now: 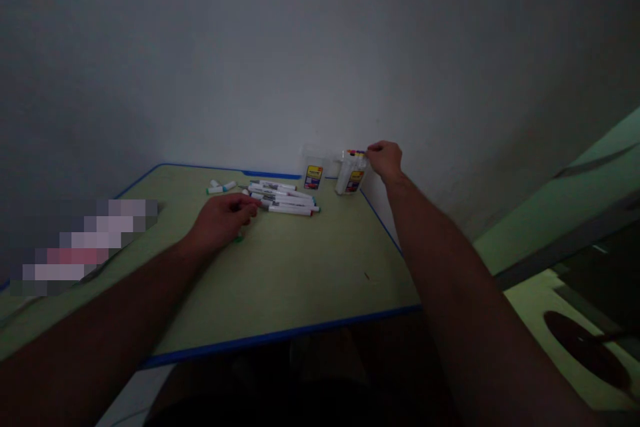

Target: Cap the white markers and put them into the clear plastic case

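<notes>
My left hand (227,215) is closed in a pinch at the left end of a pile of white markers (290,210) lying on the table. What its fingers hold, if anything, is hidden. A small green end (239,238) shows just beneath that hand. My right hand (386,159) reaches to a clear plastic case (345,177), its fingers closed on a marker at the top. Coloured marker ends (356,152) show along the case's upper edge. Left of this case stands a second clear case (314,173) with a yellow label.
A few short white pieces with green and blue ends (220,188) lie left of the pile. The pale table (300,273) has a blue edge and meets a grey wall (280,67). A blurred-out object (85,247) is at the far left.
</notes>
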Action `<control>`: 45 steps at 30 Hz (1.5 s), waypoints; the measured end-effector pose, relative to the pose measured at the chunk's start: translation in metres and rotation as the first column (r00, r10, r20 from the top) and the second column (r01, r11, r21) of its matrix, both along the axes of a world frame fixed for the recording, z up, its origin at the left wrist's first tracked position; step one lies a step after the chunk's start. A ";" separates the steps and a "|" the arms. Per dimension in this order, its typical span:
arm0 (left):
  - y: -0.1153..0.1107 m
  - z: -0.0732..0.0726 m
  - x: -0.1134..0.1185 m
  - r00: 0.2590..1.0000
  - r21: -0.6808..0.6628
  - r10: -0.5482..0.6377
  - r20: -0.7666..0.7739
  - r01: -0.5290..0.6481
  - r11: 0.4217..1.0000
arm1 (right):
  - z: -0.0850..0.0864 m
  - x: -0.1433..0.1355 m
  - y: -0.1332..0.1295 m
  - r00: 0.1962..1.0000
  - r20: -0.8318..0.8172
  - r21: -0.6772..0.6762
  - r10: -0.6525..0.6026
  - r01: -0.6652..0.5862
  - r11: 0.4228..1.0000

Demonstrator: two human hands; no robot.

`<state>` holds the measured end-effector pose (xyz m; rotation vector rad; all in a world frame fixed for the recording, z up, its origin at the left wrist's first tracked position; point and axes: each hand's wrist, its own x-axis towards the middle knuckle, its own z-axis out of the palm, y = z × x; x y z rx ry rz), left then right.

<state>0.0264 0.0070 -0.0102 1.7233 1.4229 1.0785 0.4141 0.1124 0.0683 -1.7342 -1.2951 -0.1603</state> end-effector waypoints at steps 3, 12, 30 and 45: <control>0.001 -0.002 0.000 1.000 0.024 0.016 -0.011 -0.016 1.000 | 0.000 -0.015 -0.008 1.000 -0.020 0.110 0.009 -0.007 0.994; 0.020 -0.003 -0.024 0.982 0.148 0.181 -0.045 -0.173 0.974 | -0.033 -0.102 -0.048 0.945 -0.174 0.208 0.276 -0.239 0.949; 0.036 -0.003 -0.051 0.848 0.146 0.498 -0.180 -0.477 0.866 | -0.089 -0.126 -0.079 0.854 0.177 -0.136 0.489 -0.471 0.872; 0.022 -0.004 -0.033 0.872 0.152 0.378 -0.312 -0.347 0.926 | -0.089 -0.131 -0.083 0.791 0.240 -0.370 0.563 -0.461 0.806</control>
